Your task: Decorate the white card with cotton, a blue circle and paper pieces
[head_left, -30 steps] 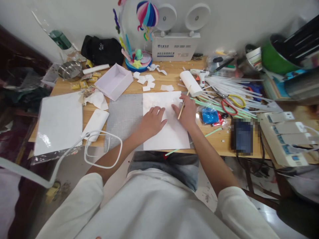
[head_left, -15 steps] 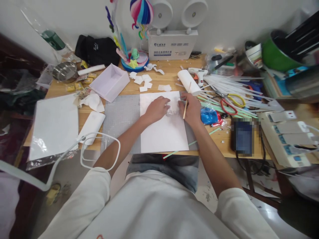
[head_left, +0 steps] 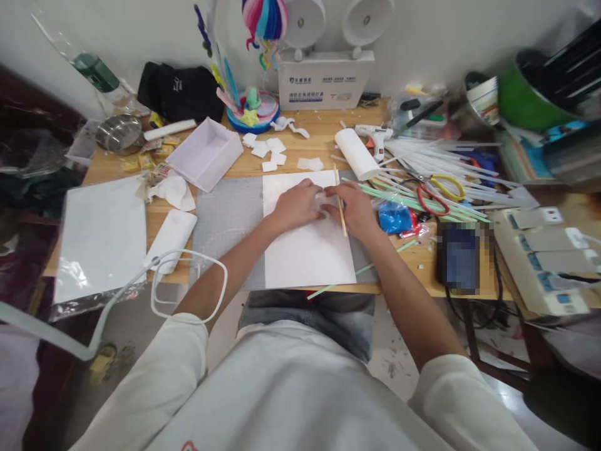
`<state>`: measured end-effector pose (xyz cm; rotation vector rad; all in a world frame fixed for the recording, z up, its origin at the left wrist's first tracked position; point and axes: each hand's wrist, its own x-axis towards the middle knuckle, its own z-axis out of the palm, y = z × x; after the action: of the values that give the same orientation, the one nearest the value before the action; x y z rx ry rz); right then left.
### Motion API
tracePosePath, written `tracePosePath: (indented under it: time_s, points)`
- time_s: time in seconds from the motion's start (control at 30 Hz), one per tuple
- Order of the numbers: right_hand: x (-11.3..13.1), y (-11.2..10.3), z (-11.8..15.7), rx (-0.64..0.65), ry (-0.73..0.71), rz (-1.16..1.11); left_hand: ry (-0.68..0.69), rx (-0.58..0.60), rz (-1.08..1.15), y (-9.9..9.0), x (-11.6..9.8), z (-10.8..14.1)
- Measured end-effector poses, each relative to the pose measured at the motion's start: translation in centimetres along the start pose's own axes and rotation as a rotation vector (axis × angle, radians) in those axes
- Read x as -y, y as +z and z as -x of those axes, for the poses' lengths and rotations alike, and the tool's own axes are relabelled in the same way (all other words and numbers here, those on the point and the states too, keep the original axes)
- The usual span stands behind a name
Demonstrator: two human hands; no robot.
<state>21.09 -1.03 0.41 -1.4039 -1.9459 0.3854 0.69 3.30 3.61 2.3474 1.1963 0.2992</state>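
A white sheet of paper [head_left: 310,257] lies on a grey cutting mat [head_left: 228,235] in front of me. Over its upper part, my left hand [head_left: 299,203] has its fingers bent around a small translucent whitish piece [head_left: 323,199], which the fingers partly hide. My right hand [head_left: 354,208] touches the same piece with its fingertips from the other side. A thin wooden stick [head_left: 342,216] is held in the right hand, crossing the fingers nearly upright in the picture. The two hands almost meet.
Behind the paper lie several white scraps [head_left: 276,145], a lilac box [head_left: 206,153] and a white roll [head_left: 357,155]. To the right are a glue gun [head_left: 378,139], scissors [head_left: 434,199], pale sticks [head_left: 441,166] and a power strip [head_left: 539,260]. A white cable [head_left: 220,282] loops over my left forearm.
My right hand has moved left toward my left hand, and its fingers now meet the small whitish piece. The wooden stick has tilted the other way and shifted slightly left.
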Motion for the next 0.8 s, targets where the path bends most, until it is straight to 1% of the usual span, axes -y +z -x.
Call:
tracePosePath:
  time_s: [0.1,0.17,0.2,0.27,0.33,0.37,0.43,0.47,0.5,0.53,0.6,0.63,0.67,0.7,0.73,0.8]
  points:
    - [-0.27,-0.37,0.39,-0.085,0.109,0.024,-0.045,0.003,0.018,0.08,0.16,-0.05]
    - [-0.32,-0.49,0.48,-0.121,0.118,-0.001,-0.054,-0.027,0.062,0.13,0.28,-0.12]
    - [-0.31,-0.45,0.45,-0.106,0.085,-0.024,-0.046,-0.045,0.078,0.16,0.31,-0.16]
    - [-0.29,-0.24,0.31,-0.018,-0.014,-0.072,-0.027,-0.059,0.075,0.20,0.31,-0.18]
    - [-0.40,-0.09,0.26,0.046,-0.056,-0.087,-0.020,-0.036,0.042,0.12,0.31,-0.08]
    - [-0.50,-0.11,0.29,0.036,-0.036,-0.076,-0.022,-0.018,0.029,0.01,0.34,0.02]
    - [-0.67,-0.30,0.43,-0.059,0.041,-0.047,-0.029,0.000,0.028,-0.28,0.40,0.27]
    - [-0.72,-0.43,0.49,-0.109,0.066,-0.043,-0.027,0.001,0.034,-0.41,0.41,0.38]
    - [-0.72,-0.53,0.51,-0.131,0.066,-0.050,-0.018,0.004,0.038,-0.50,0.37,0.46]
    - [-0.68,-0.59,0.50,-0.117,0.041,-0.065,-0.005,0.008,0.037,-0.53,0.28,0.48]
    - [-0.54,-0.60,0.40,-0.020,-0.025,-0.085,0.015,0.020,0.020,-0.38,-0.01,0.40]
    - [-0.47,-0.59,0.37,0.026,-0.035,-0.080,0.013,0.022,0.009,-0.24,-0.15,0.33]
    - [-0.41,-0.60,0.37,0.055,-0.019,-0.072,0.005,0.021,0.001,-0.08,-0.25,0.25]
    - [-0.35,-0.66,0.41,0.054,0.019,-0.070,-0.006,0.018,-0.001,0.05,-0.25,0.19]
    - [-0.30,-0.76,0.50,0.021,0.069,-0.078,-0.014,0.015,0.003,0.15,-0.16,0.15]
    - [-0.14,-1.02,0.68,-0.095,0.148,-0.105,-0.014,0.017,0.028,0.21,0.28,0.09]
